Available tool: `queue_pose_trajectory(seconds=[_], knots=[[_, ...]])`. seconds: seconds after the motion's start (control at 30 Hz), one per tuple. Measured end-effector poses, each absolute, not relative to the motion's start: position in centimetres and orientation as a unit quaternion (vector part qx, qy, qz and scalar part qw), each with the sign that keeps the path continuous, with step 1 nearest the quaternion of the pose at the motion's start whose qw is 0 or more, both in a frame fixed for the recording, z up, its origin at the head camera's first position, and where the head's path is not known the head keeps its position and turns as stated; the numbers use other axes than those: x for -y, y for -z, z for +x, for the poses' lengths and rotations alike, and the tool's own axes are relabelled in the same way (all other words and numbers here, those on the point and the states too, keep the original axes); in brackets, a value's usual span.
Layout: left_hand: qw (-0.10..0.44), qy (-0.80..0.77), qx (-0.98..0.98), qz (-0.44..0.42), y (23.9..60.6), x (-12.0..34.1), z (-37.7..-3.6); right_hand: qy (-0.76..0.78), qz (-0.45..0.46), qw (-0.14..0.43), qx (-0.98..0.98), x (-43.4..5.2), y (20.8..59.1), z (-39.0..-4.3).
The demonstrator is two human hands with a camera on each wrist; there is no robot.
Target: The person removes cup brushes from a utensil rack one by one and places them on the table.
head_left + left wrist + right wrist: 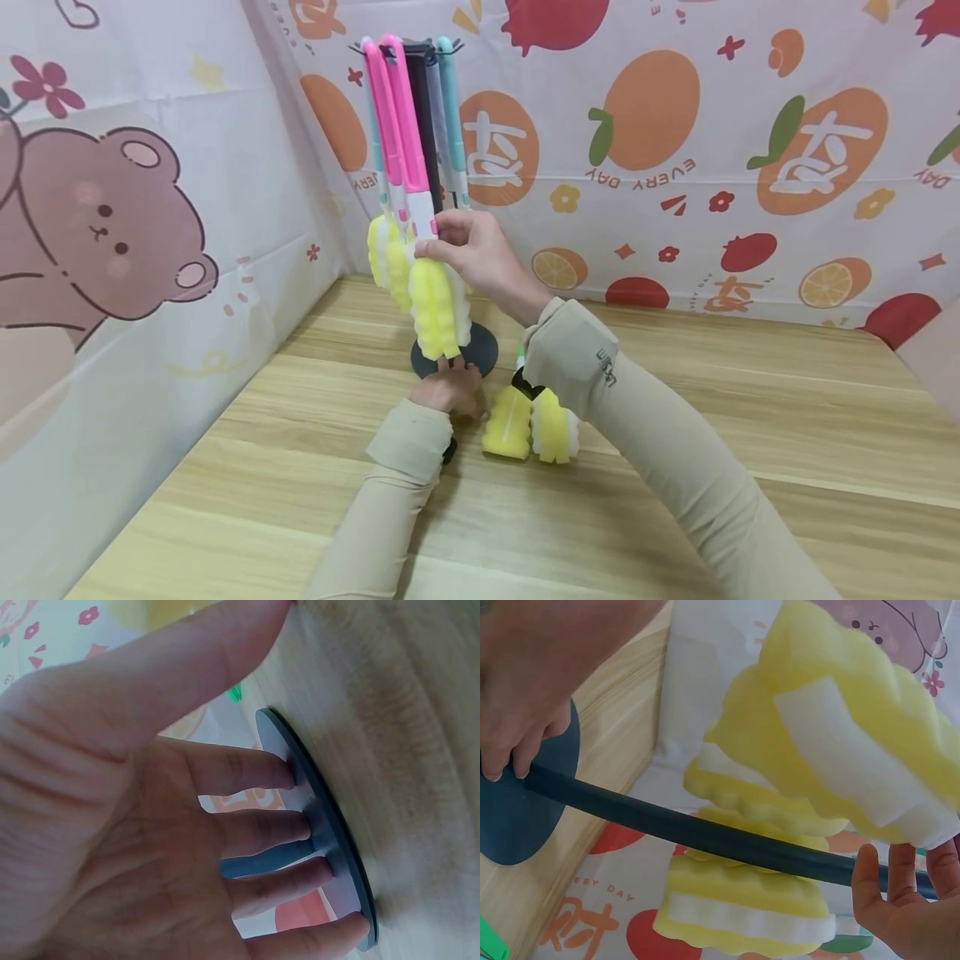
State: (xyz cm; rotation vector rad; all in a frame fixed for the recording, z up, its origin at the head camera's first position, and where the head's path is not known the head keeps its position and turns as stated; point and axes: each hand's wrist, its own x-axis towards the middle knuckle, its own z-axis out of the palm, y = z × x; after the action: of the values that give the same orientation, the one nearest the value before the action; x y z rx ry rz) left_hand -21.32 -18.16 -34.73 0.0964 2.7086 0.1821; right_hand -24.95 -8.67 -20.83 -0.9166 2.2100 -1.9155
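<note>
Now my left hand (450,390) presses straight fingers on the stand base (480,350); right hand (480,254) pinches a pink brush (420,208) hanging there.

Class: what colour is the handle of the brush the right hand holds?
Pink handle, held by the right hand; clearest in the head view.

The surface (675,433) is showing pale, matt wood grain. The stand's round base (480,346) is looking like dark, smooth matt plastic. The brush handles (405,125) are gleaming as glossy plastic, while their yellow-and-white sponge heads (435,304) are looking soft and porous.
</note>
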Motion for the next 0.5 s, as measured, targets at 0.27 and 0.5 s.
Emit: queue_pose_trajectory(seconds=[0.27, 0.5], knots=[[0.222, -0.06, -0.972, 0.046, 34.63, 18.2, -21.49, 0.619, -0.294, 0.042, -0.727, 8.37, 20.5, -24.89], [0.226, -0.062, -0.971, 0.051, 34.52, 18.2, -21.56, 0.623, -0.299, 0.037, -0.722, 8.19, 20.47, -24.8]])
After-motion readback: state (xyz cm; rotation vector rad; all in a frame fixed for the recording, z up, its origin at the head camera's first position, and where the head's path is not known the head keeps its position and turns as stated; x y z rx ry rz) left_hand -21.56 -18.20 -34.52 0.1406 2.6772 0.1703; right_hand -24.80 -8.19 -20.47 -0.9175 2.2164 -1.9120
